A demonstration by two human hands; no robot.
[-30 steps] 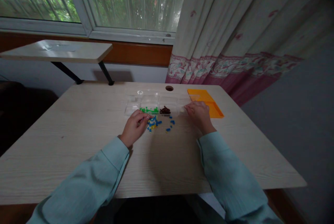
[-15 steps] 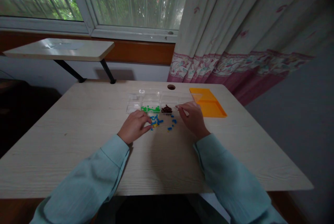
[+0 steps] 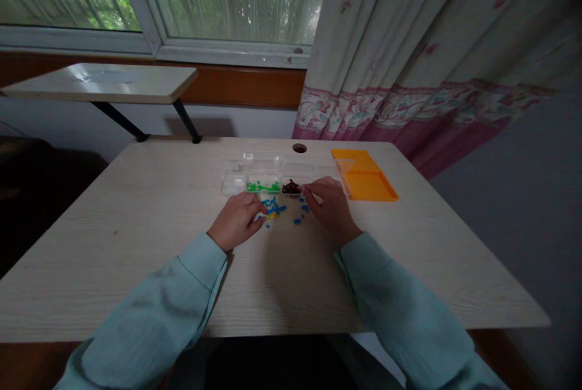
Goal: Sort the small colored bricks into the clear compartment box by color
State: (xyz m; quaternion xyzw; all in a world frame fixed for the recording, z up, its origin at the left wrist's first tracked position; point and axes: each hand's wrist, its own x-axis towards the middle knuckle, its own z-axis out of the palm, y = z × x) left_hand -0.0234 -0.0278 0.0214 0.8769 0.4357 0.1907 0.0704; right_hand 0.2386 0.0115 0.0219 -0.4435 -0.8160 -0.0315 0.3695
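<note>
My left hand [image 3: 235,220] rests at the left edge of a small pile of blue pieces [image 3: 273,207], its thumb and fingers curved and apart. A few yellow pieces [image 3: 272,216] lie among the blue ones. My right hand [image 3: 331,207] is pinched at the fingertips beside the dark brown pieces [image 3: 291,187]; whatever is in the pinch is too small to make out. Those brown pieces sit in one compartment of a clear plastic box [image 3: 234,178]. Green pieces [image 3: 264,187] fill the compartment to their left. Loose blue bricks [image 3: 297,221] lie between my hands.
An orange tray [image 3: 370,181] lies right of the clear box, whose clear lid part reaches over its edge. Behind the box is a round hole [image 3: 299,148] in the wooden table [image 3: 154,208]. A raised shelf [image 3: 136,84] stands at the back left, and a curtain [image 3: 364,74] hangs at the back right.
My right hand has shifted left, its pinched fingertips coming closer to the brown pieces. My left hand stays nearly in place by the blue pile. The view has tilted slightly.
</note>
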